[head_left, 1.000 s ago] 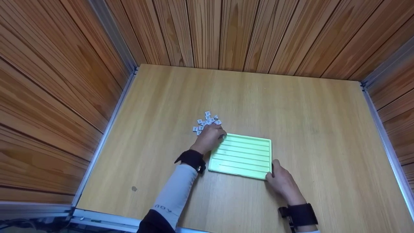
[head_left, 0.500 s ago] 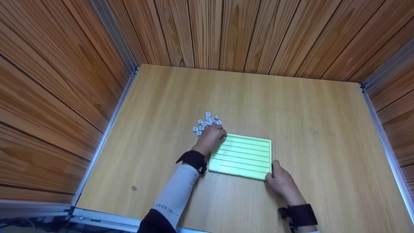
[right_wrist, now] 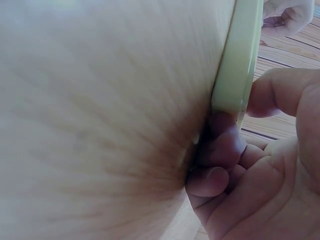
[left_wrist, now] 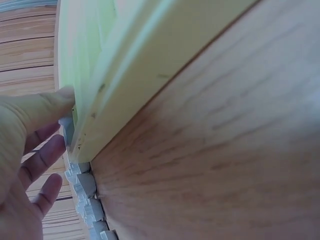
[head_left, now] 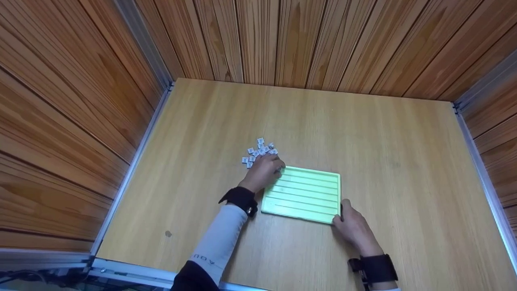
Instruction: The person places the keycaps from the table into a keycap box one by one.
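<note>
A light green ridged tray (head_left: 303,194) lies flat on the table. My left hand (head_left: 262,171) is at its far left corner. In the left wrist view the thumb and fingers pinch a small greyish tile (left_wrist: 68,131) against the inner side of that corner. Several small white tiles (head_left: 260,150) with dark marks, too small to read, lie loose just beyond this hand, some partly hidden by it. My right hand (head_left: 355,228) holds the near right corner of the tray, thumb on the rim and fingers curled against the outer side.
The wooden table (head_left: 194,161) extends around the tray, with a small dark spot (head_left: 168,233) at its near left. Wood-panelled walls (head_left: 258,44) close off the back and both sides, with metal rails (head_left: 133,169) along the table's edges.
Both hands and the tray stay almost where they were. The left fingers shift only slightly at the tray's corner, and the loose tiles have not visibly moved.
</note>
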The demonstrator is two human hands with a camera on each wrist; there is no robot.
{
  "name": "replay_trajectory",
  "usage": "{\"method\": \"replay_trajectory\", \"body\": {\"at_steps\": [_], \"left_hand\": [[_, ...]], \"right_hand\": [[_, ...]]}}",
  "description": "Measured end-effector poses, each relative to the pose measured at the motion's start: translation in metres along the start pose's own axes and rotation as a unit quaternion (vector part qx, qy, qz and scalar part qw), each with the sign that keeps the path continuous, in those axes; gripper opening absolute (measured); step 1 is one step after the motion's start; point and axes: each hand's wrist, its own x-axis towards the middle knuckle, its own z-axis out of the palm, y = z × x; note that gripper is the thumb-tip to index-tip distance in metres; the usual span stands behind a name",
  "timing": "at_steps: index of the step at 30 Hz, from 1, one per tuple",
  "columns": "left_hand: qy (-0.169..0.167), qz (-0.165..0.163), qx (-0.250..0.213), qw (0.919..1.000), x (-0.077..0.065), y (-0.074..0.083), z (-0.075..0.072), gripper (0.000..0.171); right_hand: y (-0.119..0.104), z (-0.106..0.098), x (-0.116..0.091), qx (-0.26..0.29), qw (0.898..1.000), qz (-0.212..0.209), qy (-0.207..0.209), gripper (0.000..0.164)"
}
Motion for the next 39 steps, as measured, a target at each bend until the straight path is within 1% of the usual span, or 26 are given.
{"method": "replay_trajectory", "body": {"at_steps": [4,10,13,18,22,25,28,34,39], "left_hand": [[0.010,-0.004,0.005,0.9999,-0.002,-0.004,-0.003,0.022],[0.028,-0.031,0.014,0.9991,-0.008,-0.013,-0.008,0.027],[0.038,-0.037,0.016,0.9985,-0.011,-0.019,-0.012,0.027],[0.048,-0.049,0.014,0.9976,-0.018,-0.028,-0.020,0.028],[0.036,-0.073,0.010,0.9966,-0.024,-0.035,-0.027,0.034],[0.024,-0.100,0.001,0.9947,-0.030,-0.041,-0.031,0.040],[0.016,-0.118,-0.004,0.9929,-0.035,-0.047,-0.034,0.046],[0.008,-0.151,0.003,0.9884,-0.045,-0.059,-0.038,0.052],[-0.005,-0.171,0.006,0.9853,-0.050,-0.065,-0.038,0.056]], "right_hand": [[-0.001,-0.001,0.000,0.001,1.000,-0.003,-0.002,0.022],[-0.001,-0.001,0.000,-0.003,1.000,0.004,-0.008,0.025],[-0.002,-0.001,0.001,-0.009,1.000,0.010,-0.011,0.027],[-0.002,-0.001,0.001,-0.011,1.000,0.016,-0.011,0.027],[-0.001,-0.001,0.000,-0.008,1.000,0.016,-0.014,0.025],[-0.001,-0.001,0.000,-0.006,1.000,0.015,-0.015,0.026],[-0.002,-0.001,0.001,-0.006,1.000,0.016,-0.015,0.026],[-0.002,-0.001,0.001,-0.003,1.000,0.016,-0.013,0.026],[-0.001,0.001,0.001,0.000,1.000,0.011,-0.010,0.023]]}}
